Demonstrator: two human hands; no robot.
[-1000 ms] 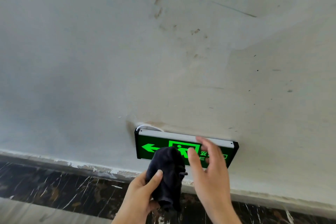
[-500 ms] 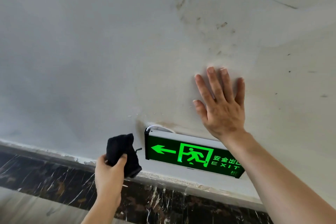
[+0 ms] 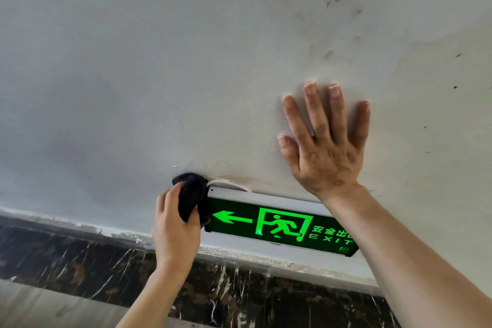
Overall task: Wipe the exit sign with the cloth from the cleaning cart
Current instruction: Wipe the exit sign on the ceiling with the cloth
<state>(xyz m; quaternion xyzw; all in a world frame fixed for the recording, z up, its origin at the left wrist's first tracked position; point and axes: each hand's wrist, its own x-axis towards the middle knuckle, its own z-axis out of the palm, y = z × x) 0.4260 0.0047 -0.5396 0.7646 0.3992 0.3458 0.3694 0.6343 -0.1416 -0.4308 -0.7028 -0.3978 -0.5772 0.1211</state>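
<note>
A lit green exit sign (image 3: 266, 224) with a left arrow and a running figure is fixed low on a pale wall. My left hand (image 3: 174, 229) grips a bunched dark cloth (image 3: 192, 194) and presses it against the sign's upper left corner and left end. My right hand (image 3: 324, 141) lies flat on the wall above the sign's right part, fingers spread, holding nothing. My right forearm hides the sign's right end.
A thin white cable (image 3: 231, 184) loops out of the wall at the sign's top left. Below the sign runs a dark marble skirting (image 3: 80, 266) with chipped paint along its top edge. Brown smudges mark the wall (image 3: 133, 74) at the upper right.
My left hand has risen and moved right, bringing the cloth from beside the sign onto its left end. My right hand stays flat on the wall, where it went from the sign's face a second ago.
</note>
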